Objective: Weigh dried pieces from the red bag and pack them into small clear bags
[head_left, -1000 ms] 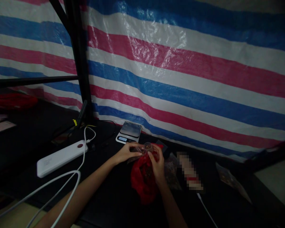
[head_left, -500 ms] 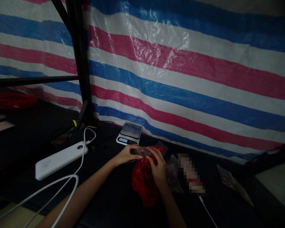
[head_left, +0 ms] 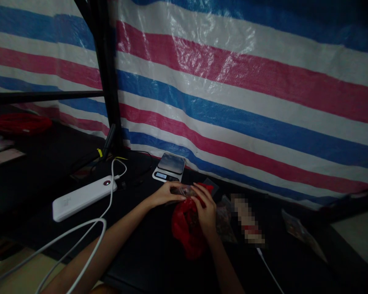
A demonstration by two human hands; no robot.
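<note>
Both the left hand [head_left: 165, 194] and right hand [head_left: 206, 213] pinch a clear plastic packet [head_left: 184, 190] above a crumpled red bag [head_left: 187, 228].

A tarpaulin [head_left: 233, 81] was found patterned in horizontal bands of blue, white and pinkish red. A black frame post [head_left: 108, 69] and a black tabletop [head_left: 135, 261] were recorded. A red plastic bag [head_left: 187, 226] was noted beneath a transparent plastic item [head_left: 182, 190]. A white power bank [head_left: 82, 199] was seen to carry a dark red button, and a white cable [head_left: 79, 241] was logged. A yellow tag [head_left: 99, 152] was observed. A digital scale [head_left: 168, 167] was found in grey and white, its display lit blue.
</note>
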